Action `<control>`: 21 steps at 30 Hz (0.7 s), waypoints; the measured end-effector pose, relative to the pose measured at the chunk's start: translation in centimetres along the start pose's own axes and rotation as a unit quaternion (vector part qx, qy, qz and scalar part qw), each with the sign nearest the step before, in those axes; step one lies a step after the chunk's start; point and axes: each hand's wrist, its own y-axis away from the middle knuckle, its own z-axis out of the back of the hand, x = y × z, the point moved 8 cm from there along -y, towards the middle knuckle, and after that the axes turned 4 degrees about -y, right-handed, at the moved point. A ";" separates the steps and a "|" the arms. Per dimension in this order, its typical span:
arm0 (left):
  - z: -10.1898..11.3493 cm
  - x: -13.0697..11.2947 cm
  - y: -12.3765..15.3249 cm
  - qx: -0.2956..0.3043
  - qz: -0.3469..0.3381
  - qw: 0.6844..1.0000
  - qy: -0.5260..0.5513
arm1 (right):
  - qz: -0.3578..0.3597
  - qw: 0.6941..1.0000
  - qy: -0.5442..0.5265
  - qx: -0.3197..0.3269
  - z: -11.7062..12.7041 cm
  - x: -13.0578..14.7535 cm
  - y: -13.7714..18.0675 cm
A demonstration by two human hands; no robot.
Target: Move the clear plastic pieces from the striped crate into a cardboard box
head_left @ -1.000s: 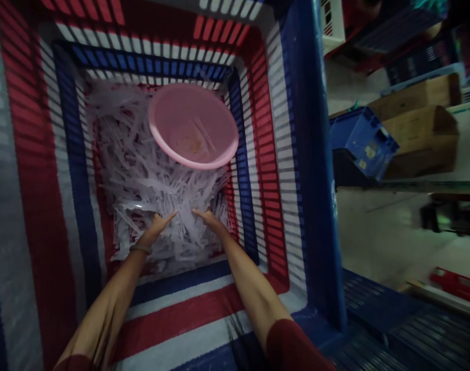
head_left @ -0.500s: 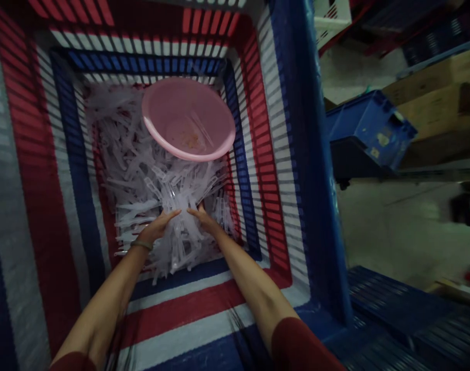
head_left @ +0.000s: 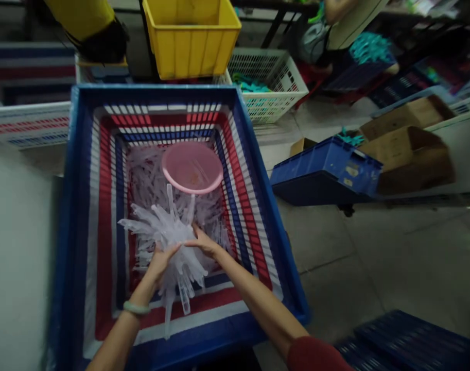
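Both hands are clamped around a big bundle of clear plastic pieces (head_left: 169, 232), left hand (head_left: 159, 262) cupping from below-left, right hand (head_left: 204, 243) pressing in from the right, fingers curled tight on it. It's lifted over the stacked crates (head_left: 76, 206), with the pink basin (head_left: 192, 167) just past the fingertips. I'd squeeze evenly, since strands poke out below the palms and look ready to slip.

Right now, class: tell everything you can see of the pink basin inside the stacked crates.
The pink basin is round, shallow and looks like smooth plastic, with a rolled rim. It sits open side up, slightly tilted, on the heap of clear plastic pieces at the far end of the crate stack. A brownish smear marks its inside. Neither hand touches it.
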 end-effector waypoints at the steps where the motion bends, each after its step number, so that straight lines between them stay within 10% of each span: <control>1: 0.3 -1.2 1.2 -0.014 -0.014 1.000 -0.007 | 0.018 1.000 0.004 0.016 -1.1 1.4 0.5; 8: -0.2 -10.1 8.6 -0.031 -0.112 0.992 -0.043 | 0.079 0.993 -0.020 0.082 -7.0 11.6 4.4; 12: -4.3 -15.6 13.4 -0.014 -0.141 0.988 -0.068 | 0.125 0.989 0.023 0.077 -7.6 19.3 8.9; 17: -18.2 -22.2 20.8 0.097 -0.268 0.954 -0.093 | 0.216 0.972 0.084 0.021 -1.1 29.8 19.0; 21: -33.0 -21.1 26.5 0.210 -0.309 0.921 -0.108 | 0.257 0.959 0.108 -0.041 9.1 35.4 30.3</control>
